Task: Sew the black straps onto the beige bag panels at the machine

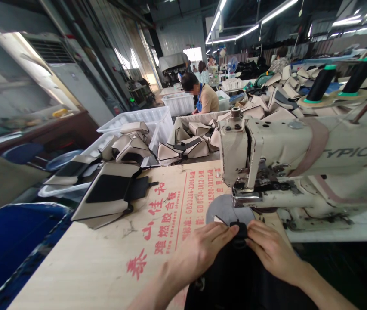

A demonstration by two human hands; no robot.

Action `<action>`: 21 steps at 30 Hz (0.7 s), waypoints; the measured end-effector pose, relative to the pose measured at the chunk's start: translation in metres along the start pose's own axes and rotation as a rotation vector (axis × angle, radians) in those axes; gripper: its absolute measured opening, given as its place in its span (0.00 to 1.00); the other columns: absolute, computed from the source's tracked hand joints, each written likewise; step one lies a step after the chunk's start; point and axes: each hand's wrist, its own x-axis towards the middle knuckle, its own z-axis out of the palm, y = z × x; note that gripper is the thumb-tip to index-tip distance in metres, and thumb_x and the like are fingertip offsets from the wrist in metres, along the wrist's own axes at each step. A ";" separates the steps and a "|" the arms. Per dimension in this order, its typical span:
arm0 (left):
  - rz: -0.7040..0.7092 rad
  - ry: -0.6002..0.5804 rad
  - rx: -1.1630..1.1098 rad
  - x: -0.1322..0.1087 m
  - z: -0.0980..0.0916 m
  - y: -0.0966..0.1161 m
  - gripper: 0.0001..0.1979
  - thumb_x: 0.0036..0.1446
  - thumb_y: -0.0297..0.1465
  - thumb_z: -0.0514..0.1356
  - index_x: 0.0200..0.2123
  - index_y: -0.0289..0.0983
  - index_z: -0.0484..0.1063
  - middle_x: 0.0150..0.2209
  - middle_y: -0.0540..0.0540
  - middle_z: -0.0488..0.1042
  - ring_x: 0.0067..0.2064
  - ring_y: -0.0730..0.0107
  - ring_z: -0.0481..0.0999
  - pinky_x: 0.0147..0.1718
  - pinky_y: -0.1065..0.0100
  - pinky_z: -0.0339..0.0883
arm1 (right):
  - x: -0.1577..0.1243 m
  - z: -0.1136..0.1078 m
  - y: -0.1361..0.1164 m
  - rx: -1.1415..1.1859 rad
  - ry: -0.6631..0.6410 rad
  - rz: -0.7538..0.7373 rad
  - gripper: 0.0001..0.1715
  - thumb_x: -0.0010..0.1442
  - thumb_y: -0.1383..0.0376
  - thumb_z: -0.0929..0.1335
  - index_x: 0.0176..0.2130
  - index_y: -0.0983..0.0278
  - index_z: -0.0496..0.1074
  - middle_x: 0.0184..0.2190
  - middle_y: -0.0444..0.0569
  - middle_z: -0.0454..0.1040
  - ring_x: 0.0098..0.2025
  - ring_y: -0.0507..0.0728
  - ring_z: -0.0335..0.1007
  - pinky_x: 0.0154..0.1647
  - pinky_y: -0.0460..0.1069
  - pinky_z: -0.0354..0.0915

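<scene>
My left hand (207, 241) and my right hand (270, 245) come together at the near side of the sewing machine (267, 150). Between them they pinch a small black strap piece (239, 230), one hand on each side. A pale edge of material shows by the left fingertips; what it belongs to is mostly hidden. Just beyond the fingers lies a round grey plate (223, 206), under the machine's arm. Dark cloth (235, 280) covers the area below my wrists.
On the plywood table (106, 258) a beige and black sewn piece (109, 193) lies to the left. White crates (134, 116) behind hold several more. Black thread cones (320, 84) stand atop the machine. A blue container (15, 245) is at left. A person (205, 97) sits farther back.
</scene>
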 end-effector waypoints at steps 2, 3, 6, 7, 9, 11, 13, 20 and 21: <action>0.002 -0.020 0.025 0.002 -0.002 0.000 0.20 0.62 0.24 0.43 0.57 0.36 0.55 0.42 0.44 0.70 0.43 0.72 0.69 0.43 0.69 0.67 | 0.000 0.001 0.001 0.000 0.002 0.009 0.13 0.63 0.68 0.57 0.30 0.66 0.65 0.29 0.49 0.67 0.34 0.53 0.64 0.33 0.48 0.63; -0.003 -0.020 0.032 0.003 -0.002 0.000 0.19 0.62 0.24 0.44 0.56 0.36 0.57 0.42 0.44 0.70 0.43 0.71 0.69 0.44 0.69 0.67 | 0.000 0.002 0.002 0.004 0.006 0.017 0.12 0.63 0.68 0.58 0.30 0.66 0.65 0.28 0.49 0.67 0.34 0.53 0.64 0.33 0.48 0.63; -0.027 -0.033 0.046 0.008 -0.004 0.001 0.17 0.61 0.24 0.45 0.52 0.37 0.61 0.41 0.46 0.70 0.42 0.71 0.69 0.43 0.69 0.67 | 0.000 0.003 0.002 0.025 0.029 0.049 0.13 0.63 0.67 0.58 0.31 0.66 0.67 0.27 0.48 0.67 0.32 0.53 0.64 0.31 0.47 0.62; -0.034 -0.036 0.049 0.010 -0.005 0.002 0.17 0.61 0.24 0.46 0.51 0.38 0.63 0.41 0.47 0.70 0.42 0.71 0.69 0.43 0.70 0.67 | 0.000 0.003 0.002 0.033 0.042 0.062 0.13 0.63 0.66 0.59 0.31 0.66 0.68 0.27 0.48 0.68 0.31 0.52 0.65 0.31 0.47 0.63; -0.061 -0.044 0.045 0.012 -0.006 0.002 0.16 0.60 0.24 0.47 0.49 0.38 0.64 0.42 0.47 0.69 0.42 0.71 0.68 0.44 0.71 0.66 | 0.001 0.002 0.003 0.048 0.068 0.105 0.12 0.62 0.64 0.60 0.32 0.65 0.69 0.26 0.47 0.69 0.30 0.51 0.66 0.30 0.46 0.64; -0.090 -0.048 0.034 0.014 -0.008 0.002 0.15 0.60 0.23 0.48 0.48 0.39 0.65 0.42 0.48 0.68 0.43 0.72 0.67 0.44 0.72 0.65 | 0.002 0.000 0.002 0.067 0.095 0.182 0.10 0.61 0.63 0.61 0.34 0.65 0.69 0.26 0.46 0.69 0.29 0.50 0.67 0.29 0.44 0.65; -0.105 -0.049 0.019 0.017 -0.008 0.001 0.15 0.59 0.22 0.48 0.47 0.39 0.65 0.42 0.48 0.68 0.43 0.72 0.67 0.45 0.72 0.65 | 0.003 -0.002 0.002 0.066 0.098 0.204 0.10 0.61 0.63 0.62 0.41 0.64 0.67 0.31 0.46 0.71 0.32 0.51 0.69 0.33 0.44 0.67; -0.136 -0.058 -0.069 0.030 -0.004 -0.006 0.12 0.62 0.27 0.45 0.42 0.37 0.67 0.43 0.46 0.67 0.46 0.69 0.65 0.48 0.66 0.63 | 0.005 -0.006 0.009 -0.113 -0.103 0.003 0.20 0.63 0.71 0.56 0.53 0.62 0.62 0.45 0.51 0.67 0.47 0.55 0.65 0.50 0.51 0.64; -0.140 -0.058 -0.089 0.032 -0.004 -0.007 0.12 0.62 0.28 0.45 0.41 0.37 0.67 0.42 0.45 0.68 0.46 0.69 0.66 0.48 0.66 0.63 | 0.006 -0.005 0.011 -0.129 -0.121 -0.001 0.21 0.62 0.72 0.55 0.53 0.63 0.62 0.45 0.51 0.67 0.47 0.55 0.65 0.50 0.52 0.65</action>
